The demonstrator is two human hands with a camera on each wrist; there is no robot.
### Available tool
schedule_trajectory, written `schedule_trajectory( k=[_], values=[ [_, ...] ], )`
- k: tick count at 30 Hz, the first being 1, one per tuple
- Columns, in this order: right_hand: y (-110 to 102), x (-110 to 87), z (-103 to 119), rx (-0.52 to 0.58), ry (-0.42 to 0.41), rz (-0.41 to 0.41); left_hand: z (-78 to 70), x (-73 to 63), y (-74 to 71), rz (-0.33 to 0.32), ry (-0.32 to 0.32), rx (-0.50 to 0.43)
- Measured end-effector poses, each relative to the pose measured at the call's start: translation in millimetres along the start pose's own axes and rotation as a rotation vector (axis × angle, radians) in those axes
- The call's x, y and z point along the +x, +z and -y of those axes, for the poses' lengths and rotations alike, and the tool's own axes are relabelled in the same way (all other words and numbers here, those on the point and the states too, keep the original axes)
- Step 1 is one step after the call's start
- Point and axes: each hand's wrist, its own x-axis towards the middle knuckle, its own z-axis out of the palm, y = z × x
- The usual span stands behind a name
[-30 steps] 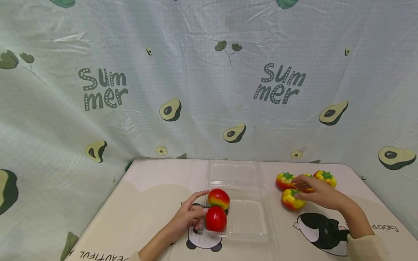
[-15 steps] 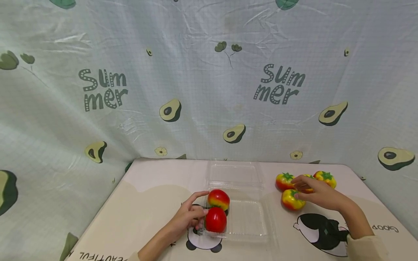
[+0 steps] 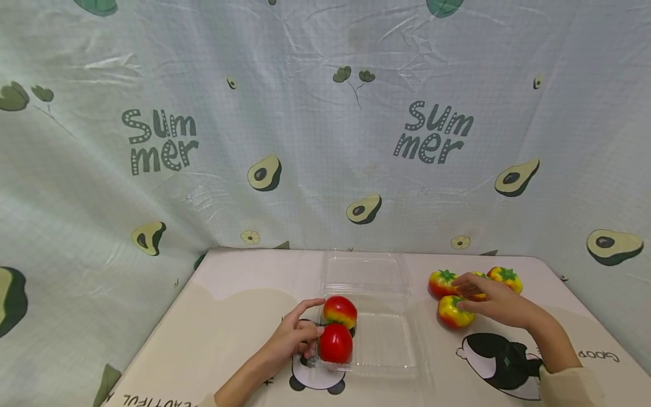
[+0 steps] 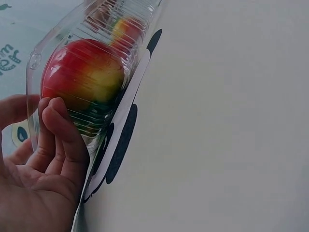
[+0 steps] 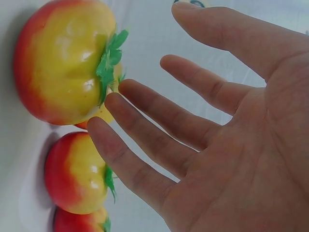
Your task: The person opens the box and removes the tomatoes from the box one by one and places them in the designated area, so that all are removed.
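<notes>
A clear plastic clamshell box (image 3: 389, 342) lies with its lid folded back. At its left end sit two red-and-yellow toy fruits, a far one (image 3: 340, 311) and a near one (image 3: 335, 343), green tops down. My left hand (image 3: 287, 339) pinches the box's left rim, thumb over the edge by the near fruit, other fingers curled against the outer wall (image 4: 58, 116). My right hand (image 3: 493, 299) hovers with spread fingers over several more toy fruits with green leafy tops. The nearest of these fruits (image 3: 456, 311) lies under its thumb; in the right wrist view the palm (image 5: 241, 150) holds nothing.
The transparent lid (image 3: 365, 270) lies flat behind the box. Another fruit (image 3: 506, 279) sits at the back right, and one (image 3: 441, 284) at the group's left. A printed cloth (image 3: 315, 147) hangs behind the table (image 3: 218, 322).
Both hands, the box and the fruits keep their places; the whole head view shifts only slightly.
</notes>
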Motion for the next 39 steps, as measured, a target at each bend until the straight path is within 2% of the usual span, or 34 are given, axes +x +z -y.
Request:
schedule_trajectory(
  k=[18,25,33,39],
  values=[
    [4.9,4.5,11.2,0.008,-0.023,0.023,-2.6,-1.7,-0.3,0.003,0.019,0.039],
    [8.4,5.7,13.6,-0.017,-0.065,0.041,2.1,-0.7,0.4,-0.006,0.024,0.007],
    [12.1,8.4,22.1,-0.061,-0.057,0.017,8.6,0.3,-1.3,0.012,0.038,-0.032],
    [17.0,10.9,33.2,-0.116,-0.113,-0.006,11.5,0.4,-1.2,0.009,0.05,-0.053]
  ],
)
